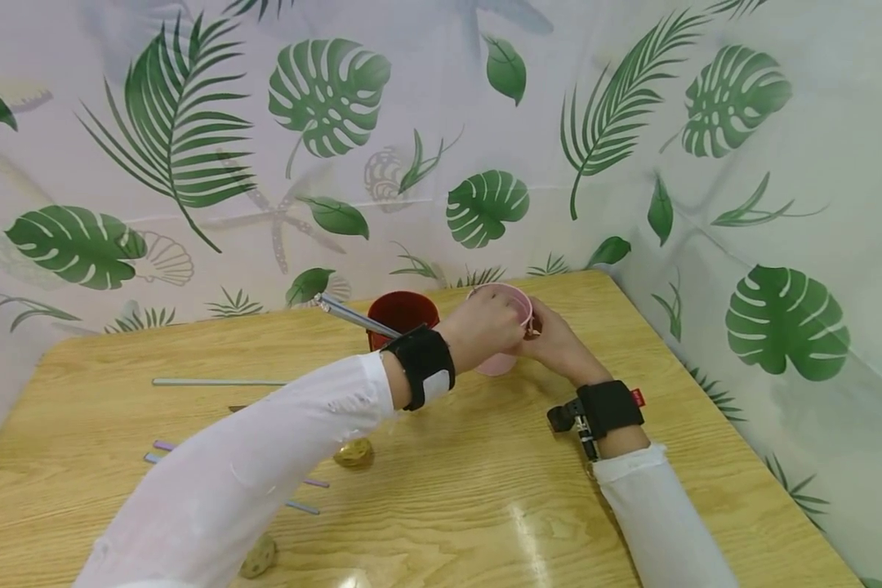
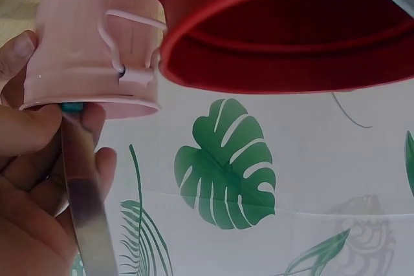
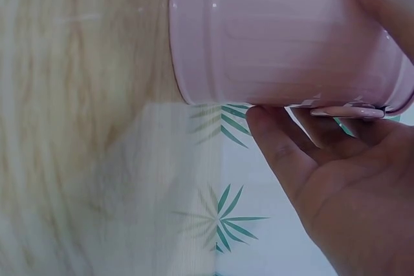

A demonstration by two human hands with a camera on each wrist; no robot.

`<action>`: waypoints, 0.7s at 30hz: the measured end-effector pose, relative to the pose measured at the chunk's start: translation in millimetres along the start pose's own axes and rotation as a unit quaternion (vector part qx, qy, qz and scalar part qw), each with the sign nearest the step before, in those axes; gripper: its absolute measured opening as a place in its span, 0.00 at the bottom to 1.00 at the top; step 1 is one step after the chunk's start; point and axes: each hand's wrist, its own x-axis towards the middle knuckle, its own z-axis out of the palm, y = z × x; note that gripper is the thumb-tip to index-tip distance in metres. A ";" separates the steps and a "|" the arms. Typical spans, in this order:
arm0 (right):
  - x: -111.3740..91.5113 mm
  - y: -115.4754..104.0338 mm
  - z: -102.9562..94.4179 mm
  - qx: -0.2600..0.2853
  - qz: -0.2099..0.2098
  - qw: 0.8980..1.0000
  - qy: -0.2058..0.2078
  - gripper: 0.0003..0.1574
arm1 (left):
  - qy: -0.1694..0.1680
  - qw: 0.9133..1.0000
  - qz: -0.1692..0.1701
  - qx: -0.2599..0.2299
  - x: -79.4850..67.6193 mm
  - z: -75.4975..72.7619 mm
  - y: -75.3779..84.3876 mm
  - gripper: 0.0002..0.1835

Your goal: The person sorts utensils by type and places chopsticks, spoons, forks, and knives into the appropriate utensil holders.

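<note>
In the head view my left hand (image 1: pixel 481 327) reaches over the rim of a pink bucket (image 1: pixel 496 364). Its fingers pinch a flat metal strip with a teal end (image 2: pixel 89 218) at the bucket's mouth; I cannot tell what kind of utensil it is. My right hand (image 1: pixel 554 343) grips the pink bucket from the right, the thumb on one side and the fingers along the other in the right wrist view. Close beside it stands a red bucket (image 1: pixel 404 309), with silver sticks (image 1: pixel 353 314) leaning out over its left rim.
On the wooden table (image 1: pixel 456 506) are a gold ball (image 1: pixel 354 452), a pale dimpled ball (image 1: pixel 259 557) and a long thin rod (image 1: pixel 216 381). Purple (image 1: pixel 165 446) and blue sticks (image 1: pixel 303 507) lie partly under the left sleeve. A leaf-print cloth (image 1: pixel 412 122) hangs behind the table.
</note>
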 end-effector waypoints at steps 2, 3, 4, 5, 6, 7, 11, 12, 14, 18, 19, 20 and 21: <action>-2.6 -5.5 0.6 -0.001 -0.001 1.000 -0.003 0.44 | 0.001 1.000 -0.006 -0.018 0.2 1.7 0.5 0.10; -2.7 -5.8 0.9 -0.002 0.000 1.000 -0.003 0.44 | 0.001 1.000 -0.009 -0.024 0.3 2.4 0.6 0.09; -2.5 -5.8 1.0 -0.003 0.001 1.000 -0.003 0.43 | -0.001 0.999 -0.013 -0.030 0.5 2.9 0.7 0.09; -2.1 -5.5 1.1 -0.001 0.002 1.000 -0.003 0.43 | -0.001 0.999 -0.015 -0.036 0.6 3.4 0.8 0.09; -2.3 -5.5 1.1 -0.003 0.002 1.000 -0.003 0.43 | -0.003 0.999 -0.017 -0.039 0.7 3.6 0.8 0.10; -0.7 -1.2 1.4 -0.002 0.001 1.000 -0.002 0.43 | -0.007 0.999 -0.019 -0.042 0.6 3.7 0.7 0.10; 1.1 4.0 1.9 -0.004 0.001 1.000 0.000 0.43 | -0.016 0.998 -0.020 -0.051 0.0 3.8 0.4 0.10; 0.7 3.6 1.9 -0.006 0.001 1.000 0.000 0.43 | -0.020 0.998 -0.019 -0.052 -0.2 3.7 0.3 0.10; 0.7 3.1 1.9 -0.008 0.002 1.000 -0.002 0.43 | -0.024 0.998 -0.016 -0.055 -0.7 3.1 -0.5 0.10; 1.6 3.9 2.0 -0.014 0.003 1.000 0.002 0.44 | -0.035 0.997 -0.016 -0.071 -2.5 -2.3 -4.9 0.10; 1.9 4.4 2.1 -0.016 0.005 1.000 0.003 0.45 | -0.037 0.996 -0.016 -0.076 -3.8 -4.9 -6.7 0.11; 2.1 4.7 2.3 -0.019 0.005 1.000 0.005 0.45 | -0.039 0.996 -0.017 -0.081 -5.5 -8.0 -8.6 0.11; 2.1 4.8 2.6 -0.020 0.005 1.000 0.006 0.47 | -0.043 0.995 -0.019 -0.088 -7.7 -12.3 -10.9 0.12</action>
